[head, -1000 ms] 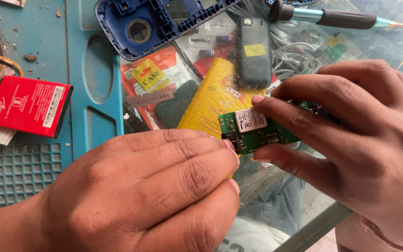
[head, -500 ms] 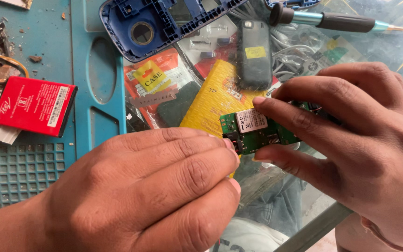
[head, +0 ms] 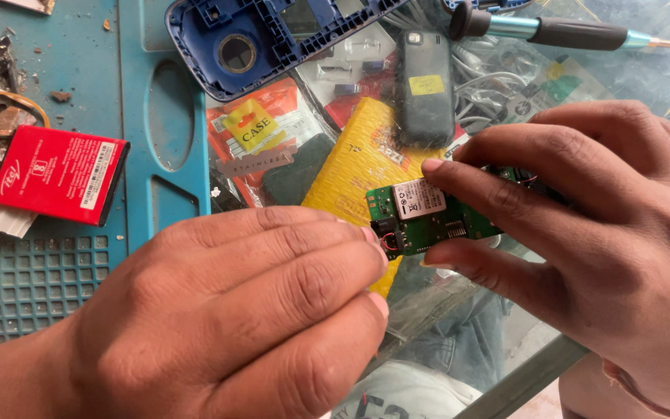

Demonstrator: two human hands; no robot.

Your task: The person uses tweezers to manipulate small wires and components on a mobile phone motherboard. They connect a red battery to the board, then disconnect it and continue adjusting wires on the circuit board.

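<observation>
fingers [head: 505, 194] around green circuit board [head: 428, 221]

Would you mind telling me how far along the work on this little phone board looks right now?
Done: the blue phone housing lies stripped open on the mat, and the red battery is out. In hand: the right hand pinches the green circuit board while the left hand works at its left edge. Left: the board is still out of the housing.
</observation>
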